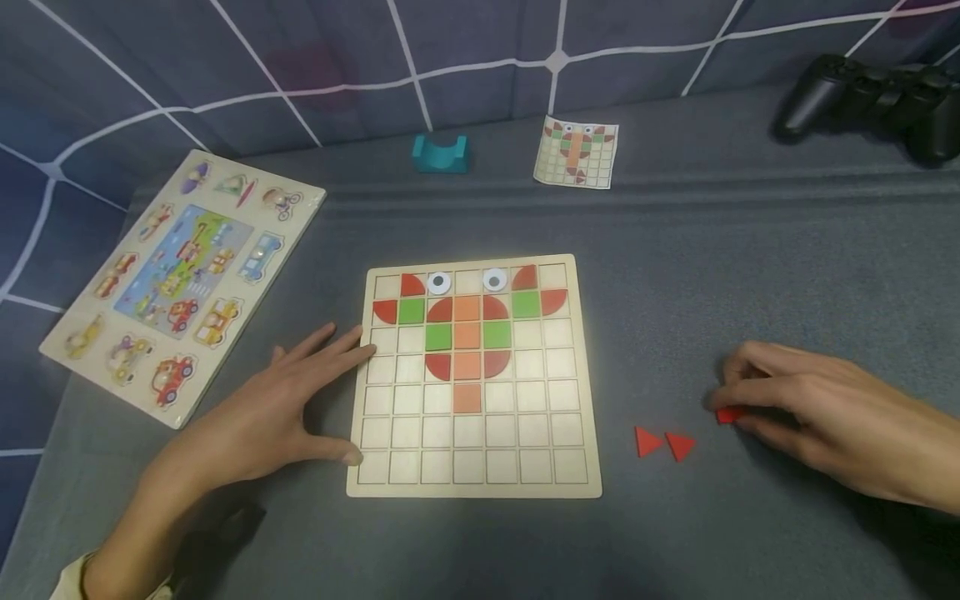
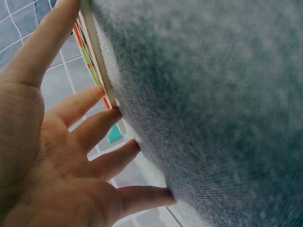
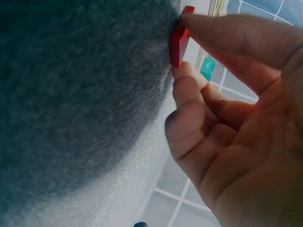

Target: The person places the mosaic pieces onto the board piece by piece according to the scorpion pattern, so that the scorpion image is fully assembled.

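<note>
A wooden grid board (image 1: 471,454) lies flat in the middle, with red, green and orange pieces and two eye discs (image 1: 438,283) in its cells. My left hand (image 1: 262,417) spreads its fingers at the board's left edge, thumb and a fingertip touching it. In the left wrist view the fingers (image 2: 109,161) are stretched out, holding nothing. To the right of the board, my right hand (image 1: 810,412) pinches a small red piece (image 3: 178,43) between thumb and finger, low at the table. Its full shape is hidden. Two red triangle pieces (image 1: 648,442) lie just left of this hand.
A pattern card (image 1: 600,171) lies behind the board, beside a teal holder (image 1: 440,157). At left is a peg puzzle board (image 1: 292,204) with vehicle pictures. A black game controller (image 1: 862,104) sits at the back right, near the tiled-pattern cloth (image 1: 487,33).
</note>
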Demonstrator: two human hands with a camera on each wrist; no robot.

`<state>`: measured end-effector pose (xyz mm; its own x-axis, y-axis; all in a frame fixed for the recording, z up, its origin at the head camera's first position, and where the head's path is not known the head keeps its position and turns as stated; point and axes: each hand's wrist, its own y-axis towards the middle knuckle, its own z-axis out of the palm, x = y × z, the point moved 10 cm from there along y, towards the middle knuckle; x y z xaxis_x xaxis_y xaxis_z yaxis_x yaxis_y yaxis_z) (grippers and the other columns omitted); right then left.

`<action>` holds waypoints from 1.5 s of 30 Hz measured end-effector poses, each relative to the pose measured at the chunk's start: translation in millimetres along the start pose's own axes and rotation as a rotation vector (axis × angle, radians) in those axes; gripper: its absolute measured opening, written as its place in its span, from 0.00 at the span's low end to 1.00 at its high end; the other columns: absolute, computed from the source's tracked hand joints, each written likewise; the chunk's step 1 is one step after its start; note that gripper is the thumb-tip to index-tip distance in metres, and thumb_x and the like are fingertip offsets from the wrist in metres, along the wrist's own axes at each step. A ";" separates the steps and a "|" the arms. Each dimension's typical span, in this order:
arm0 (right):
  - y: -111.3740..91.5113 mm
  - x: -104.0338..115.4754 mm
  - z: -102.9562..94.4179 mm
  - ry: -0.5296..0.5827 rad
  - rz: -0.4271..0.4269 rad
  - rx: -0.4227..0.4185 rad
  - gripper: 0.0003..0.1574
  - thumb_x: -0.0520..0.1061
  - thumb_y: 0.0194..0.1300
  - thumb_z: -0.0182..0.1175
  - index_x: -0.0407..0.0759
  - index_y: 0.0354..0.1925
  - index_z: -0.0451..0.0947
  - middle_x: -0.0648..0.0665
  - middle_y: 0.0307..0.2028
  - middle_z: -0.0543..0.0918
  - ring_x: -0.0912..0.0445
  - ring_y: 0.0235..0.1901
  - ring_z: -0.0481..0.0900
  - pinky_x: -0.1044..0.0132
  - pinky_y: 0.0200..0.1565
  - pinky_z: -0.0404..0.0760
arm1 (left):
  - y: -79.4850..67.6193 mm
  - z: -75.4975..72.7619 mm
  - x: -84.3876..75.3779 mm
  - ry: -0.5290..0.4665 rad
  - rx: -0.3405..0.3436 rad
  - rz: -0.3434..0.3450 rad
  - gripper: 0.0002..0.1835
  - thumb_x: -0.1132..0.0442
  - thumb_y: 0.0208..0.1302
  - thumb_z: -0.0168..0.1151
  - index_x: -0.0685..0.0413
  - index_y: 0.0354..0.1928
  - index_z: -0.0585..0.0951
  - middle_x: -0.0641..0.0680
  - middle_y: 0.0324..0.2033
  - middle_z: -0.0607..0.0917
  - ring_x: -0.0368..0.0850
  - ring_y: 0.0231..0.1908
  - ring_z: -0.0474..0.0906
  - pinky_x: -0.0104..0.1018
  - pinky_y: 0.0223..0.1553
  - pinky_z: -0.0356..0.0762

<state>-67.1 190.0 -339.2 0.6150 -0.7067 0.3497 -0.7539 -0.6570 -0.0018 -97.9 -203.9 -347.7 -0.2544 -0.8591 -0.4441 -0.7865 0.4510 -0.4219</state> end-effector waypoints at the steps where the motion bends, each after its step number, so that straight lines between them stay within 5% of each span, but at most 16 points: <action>1: 0.3 -1.0 1.9 0.002 0.015 0.021 0.30 0.38 0.39 0.80 0.66 0.38 0.83 0.66 0.38 0.68 0.71 0.32 0.65 0.71 0.28 0.70 | 0.2 0.1 -0.2 0.002 0.001 0.000 0.59 0.31 0.38 0.75 0.42 0.74 0.64 0.55 0.76 0.55 0.63 0.75 0.41 0.79 0.61 0.40; 5: -0.7 -8.1 10.1 -0.019 0.117 0.100 0.28 0.43 0.42 0.81 0.62 0.42 0.82 0.62 0.35 0.67 0.69 0.28 0.63 0.70 0.24 0.66 | 0.6 0.2 -1.0 0.005 0.001 0.002 0.59 0.31 0.38 0.75 0.42 0.74 0.64 0.55 0.76 0.55 0.62 0.75 0.41 0.79 0.61 0.41; 11: 0.2 -7.3 11.8 -0.046 0.167 0.082 0.25 0.52 0.49 0.78 0.57 0.45 0.78 0.64 0.31 0.70 0.70 0.26 0.65 0.66 0.25 0.71 | 0.6 -0.2 -0.3 -0.005 0.007 -0.011 0.60 0.30 0.37 0.75 0.42 0.74 0.64 0.56 0.76 0.55 0.63 0.75 0.40 0.79 0.61 0.40; 17: -0.2 -10.4 20.5 -0.045 0.215 0.164 0.25 0.49 0.52 0.76 0.52 0.48 0.78 0.60 0.34 0.74 0.65 0.29 0.70 0.58 0.30 0.76 | 0.1 0.1 0.1 -0.018 0.013 -0.015 0.60 0.30 0.37 0.74 0.43 0.74 0.64 0.56 0.76 0.55 0.63 0.74 0.40 0.79 0.61 0.39; 25: -1.4 -13.2 25.4 -0.023 0.265 0.225 0.37 0.45 0.45 0.78 0.49 0.55 0.78 0.55 0.42 0.77 0.63 0.33 0.73 0.58 0.32 0.78 | 0.1 0.2 0.4 -0.016 0.009 -0.015 0.60 0.30 0.37 0.74 0.42 0.74 0.64 0.57 0.75 0.55 0.64 0.74 0.40 0.79 0.61 0.39; 36: -1.9 -3.5 9.5 -0.055 0.138 0.061 0.28 0.42 0.44 0.79 0.52 0.46 0.82 0.62 0.35 0.73 0.70 0.27 0.64 0.67 0.24 0.70 | 0.8 -0.1 -1.1 -0.023 0.002 -0.003 0.60 0.31 0.38 0.75 0.43 0.74 0.63 0.56 0.76 0.55 0.62 0.75 0.39 0.78 0.62 0.37; 45: 16.8 22.0 -4.8 -0.017 0.050 -0.039 0.20 0.47 0.47 0.78 0.59 0.40 0.82 0.66 0.34 0.73 0.71 0.29 0.69 0.65 0.27 0.75 | 0.3 -0.4 -1.0 -0.021 0.001 0.000 0.59 0.30 0.38 0.74 0.43 0.74 0.64 0.57 0.75 0.55 0.62 0.75 0.40 0.78 0.61 0.38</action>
<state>-67.4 164.8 -327.1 0.5804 -0.7428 0.3338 -0.7919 -0.6104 0.0184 -98.1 -203.0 -347.0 -0.2429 -0.8537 -0.4607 -0.7860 0.4515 -0.4223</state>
